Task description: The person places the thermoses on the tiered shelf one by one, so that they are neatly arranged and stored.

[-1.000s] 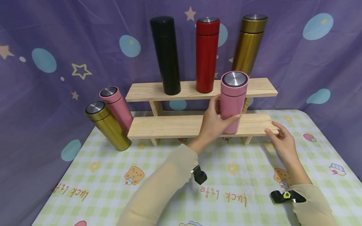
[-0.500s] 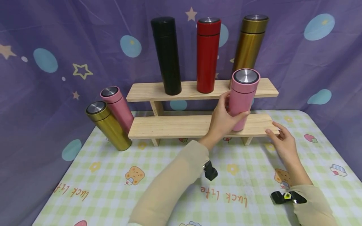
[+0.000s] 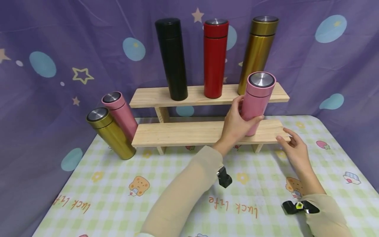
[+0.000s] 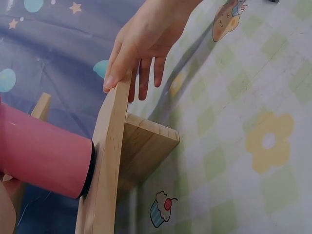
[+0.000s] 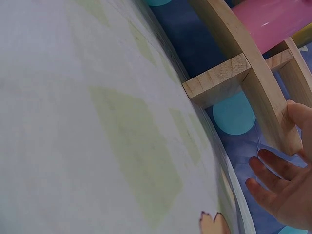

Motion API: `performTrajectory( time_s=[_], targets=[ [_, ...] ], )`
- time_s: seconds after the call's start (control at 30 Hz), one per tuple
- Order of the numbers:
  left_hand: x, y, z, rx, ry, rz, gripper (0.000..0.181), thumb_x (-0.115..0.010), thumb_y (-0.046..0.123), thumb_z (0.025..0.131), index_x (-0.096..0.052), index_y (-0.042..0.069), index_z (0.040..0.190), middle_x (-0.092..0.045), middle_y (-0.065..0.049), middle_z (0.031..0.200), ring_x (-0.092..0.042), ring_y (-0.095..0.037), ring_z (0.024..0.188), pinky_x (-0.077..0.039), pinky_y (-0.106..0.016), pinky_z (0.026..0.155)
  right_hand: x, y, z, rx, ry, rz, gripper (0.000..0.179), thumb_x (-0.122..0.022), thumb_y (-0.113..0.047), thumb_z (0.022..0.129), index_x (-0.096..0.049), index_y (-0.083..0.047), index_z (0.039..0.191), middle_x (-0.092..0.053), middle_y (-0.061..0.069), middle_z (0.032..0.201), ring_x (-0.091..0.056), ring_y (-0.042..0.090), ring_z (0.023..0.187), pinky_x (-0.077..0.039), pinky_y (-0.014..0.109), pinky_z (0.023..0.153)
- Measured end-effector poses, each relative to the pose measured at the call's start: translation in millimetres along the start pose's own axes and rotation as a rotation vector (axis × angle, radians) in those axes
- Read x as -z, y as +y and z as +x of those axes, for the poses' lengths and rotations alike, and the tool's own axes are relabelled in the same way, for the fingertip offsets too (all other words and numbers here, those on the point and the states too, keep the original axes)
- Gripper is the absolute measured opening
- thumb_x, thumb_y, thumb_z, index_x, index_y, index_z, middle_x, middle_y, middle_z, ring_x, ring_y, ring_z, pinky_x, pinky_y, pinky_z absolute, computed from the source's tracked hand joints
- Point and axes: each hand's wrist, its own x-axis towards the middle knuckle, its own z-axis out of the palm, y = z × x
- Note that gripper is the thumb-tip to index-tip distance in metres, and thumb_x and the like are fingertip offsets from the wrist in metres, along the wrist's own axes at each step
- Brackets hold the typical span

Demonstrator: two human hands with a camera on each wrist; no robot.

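Note:
My left hand (image 3: pixel 237 126) grips a pink thermos bottle (image 3: pixel 258 98) with a silver lid, fingers and thumb round its body. The bottle stands at the right part of the lower board of a two-tier wooden shelf (image 3: pixel 177 133). In the left wrist view the base of the pink bottle (image 4: pixel 53 156) meets the board. My right hand (image 3: pixel 296 151) holds the right end of that board between thumb and forefinger. Seen from the right wrist, the other fingers of the right hand (image 5: pixel 287 180) hang free beside the board end.
Along the upper board stand a black bottle (image 3: pixel 173 62), a red bottle (image 3: pixel 215 62) and a gold bottle (image 3: pixel 257 56). Left of the shelf, another pink bottle (image 3: pixel 122 115) and a shorter gold bottle (image 3: pixel 113 136) stand on the checked tablecloth (image 3: pixel 177 177). A purple curtain (image 3: pixel 97 39) hangs behind.
The left hand has carried the pink bottle rightward and slightly back along the lower board, uncovering more of the gold bottle behind. The right hand stays at the board end.

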Motion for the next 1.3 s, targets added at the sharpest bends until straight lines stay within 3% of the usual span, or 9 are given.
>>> performTrajectory(
  time_s=[0.17,0.5,0.7,0.9,1.3],
  targets=[
    [-0.1,-2.1,1.8,-0.001,-0.011,-0.002,0.083,-0.087,0.035,0.077,-0.039,0.018,0.144,-0.058,0.000,0.129,-0.056,-0.007,0.114,-0.043,-0.021,0.095,-0.4,-0.2,-0.4,0.012,-0.002,0.019,0.071,-0.059,-0.048,0.096,-0.034,-0.019,0.155,-0.039,0.028,0.150,-0.047,-0.007,0.095,-0.043,0.006,0.073],
    [-1.0,-3.1,5.1,0.030,-0.034,-0.011,0.083,-0.085,0.036,0.079,-0.038,0.018,0.146,-0.058,0.001,0.130,-0.056,-0.007,0.113,-0.044,-0.022,0.095,-1.3,2.2,0.6,0.026,0.003,0.028,0.069,-0.060,-0.046,0.097,-0.036,-0.019,0.155,-0.042,0.031,0.146,-0.051,-0.008,0.090,-0.045,0.007,0.070],
    [-4.3,-0.5,6.2,0.036,-0.057,0.004,0.084,-0.083,0.040,0.080,-0.037,0.020,0.147,-0.056,0.003,0.135,-0.055,-0.007,0.116,-0.044,-0.023,0.097,0.4,1.8,0.2,0.013,-0.007,0.019,0.070,-0.059,-0.049,0.096,-0.034,-0.021,0.156,-0.037,0.028,0.150,-0.049,-0.005,0.097,-0.044,0.007,0.072],
    [-5.7,-2.1,6.4,0.088,-0.051,0.024,0.084,-0.081,0.044,0.081,-0.036,0.024,0.149,-0.054,0.005,0.136,-0.055,-0.008,0.116,-0.045,-0.027,0.097,-0.6,2.8,-0.1,0.017,-0.013,0.022,0.071,-0.058,-0.048,0.097,-0.033,-0.019,0.156,-0.038,0.029,0.149,-0.049,-0.008,0.094,-0.045,0.007,0.072],
    [-4.0,-4.7,8.7,0.107,-0.115,0.064,0.088,-0.077,0.049,0.083,-0.028,0.029,0.154,-0.048,0.007,0.143,-0.052,-0.008,0.121,-0.044,-0.030,0.101,-1.3,2.1,0.4,0.015,-0.005,0.021,0.070,-0.059,-0.048,0.096,-0.034,-0.020,0.156,-0.039,0.029,0.149,-0.049,-0.008,0.091,-0.045,0.008,0.071]
  ],
)
